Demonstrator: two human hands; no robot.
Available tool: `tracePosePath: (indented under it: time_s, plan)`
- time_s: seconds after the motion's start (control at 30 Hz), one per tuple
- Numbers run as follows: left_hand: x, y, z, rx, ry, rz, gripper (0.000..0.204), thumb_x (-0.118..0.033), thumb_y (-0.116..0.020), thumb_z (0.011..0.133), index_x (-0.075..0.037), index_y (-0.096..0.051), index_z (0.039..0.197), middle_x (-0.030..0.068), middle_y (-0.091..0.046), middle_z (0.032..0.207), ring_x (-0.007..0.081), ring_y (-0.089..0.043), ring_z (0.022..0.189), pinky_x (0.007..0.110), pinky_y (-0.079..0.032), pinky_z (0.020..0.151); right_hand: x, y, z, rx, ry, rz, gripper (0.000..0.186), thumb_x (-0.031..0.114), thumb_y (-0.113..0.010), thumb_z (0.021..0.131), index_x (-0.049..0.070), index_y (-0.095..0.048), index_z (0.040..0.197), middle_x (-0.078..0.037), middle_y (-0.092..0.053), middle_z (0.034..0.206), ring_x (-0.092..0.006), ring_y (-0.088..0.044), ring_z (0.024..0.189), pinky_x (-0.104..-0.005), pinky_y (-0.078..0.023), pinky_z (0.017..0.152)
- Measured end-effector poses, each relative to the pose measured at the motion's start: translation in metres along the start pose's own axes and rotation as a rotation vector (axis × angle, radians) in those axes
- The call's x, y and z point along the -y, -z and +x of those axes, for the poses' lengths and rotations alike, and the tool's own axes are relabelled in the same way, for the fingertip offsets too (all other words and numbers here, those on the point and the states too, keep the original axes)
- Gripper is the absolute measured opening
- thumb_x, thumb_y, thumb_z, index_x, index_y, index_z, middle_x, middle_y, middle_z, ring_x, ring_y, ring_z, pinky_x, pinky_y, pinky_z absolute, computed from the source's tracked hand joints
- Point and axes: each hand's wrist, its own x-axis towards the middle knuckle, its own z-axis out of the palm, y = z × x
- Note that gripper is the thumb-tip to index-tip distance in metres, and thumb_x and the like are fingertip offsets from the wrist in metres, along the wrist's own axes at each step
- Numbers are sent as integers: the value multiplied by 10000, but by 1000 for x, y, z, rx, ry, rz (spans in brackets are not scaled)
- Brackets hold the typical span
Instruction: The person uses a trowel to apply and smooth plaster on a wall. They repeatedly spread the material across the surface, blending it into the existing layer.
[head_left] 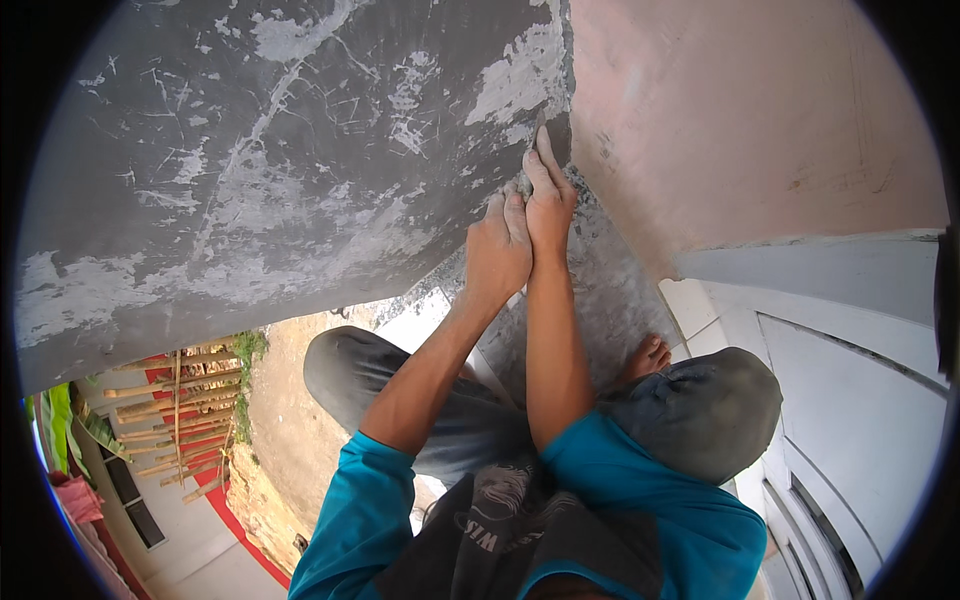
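Both my hands are close together against the lower right corner of a dark grey wall [300, 190], scratched and marked with pale patches. My left hand [500, 243] is closed, its dusty fingertips bent against the lower edge. Beside it, my right hand [550, 205] reaches a little farther up, with two dusty fingers stretched along the corner and the others curled. A small dark flat patch shows by those fingertips; whether it is a held piece or bare wall, I cannot make out. What the left fingers grip is hidden too. Crumbly grey dust lies around the fingers.
A pale pink wall [760, 120] meets the grey one at the right. Below it stands a white panelled door [840, 390]. My bent knees and bare foot [648, 357] are over a dusty grey floor [610, 290]. Wooden poles [180, 410] lie at lower left.
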Motion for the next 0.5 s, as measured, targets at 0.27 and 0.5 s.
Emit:
tracePosePath:
  time_s: [0.27, 0.5]
  plan:
    - [-5, 0, -1, 11, -57, -67, 431, -309, -401, 1200, 38, -653, 1153, 370, -707, 989, 593, -681, 929, 632, -497, 776, -2, 1, -1, -64, -98, 140, 569, 137, -569, 1101, -20, -510, 1645, -152, -607, 1638, -192, -612, 1328, -316, -469, 1124]
    - [-4, 7, -1, 83, 84, 22, 428, -291, -423, 1188, 50, -667, 1273, 368, -743, 1028, 590, -717, 913, 639, -549, 803, 4, -2, -4, -43, -36, 106, 551, 134, -578, 1106, -29, -530, 1630, -64, -737, 1307, -95, -536, 832, -264, -498, 754]
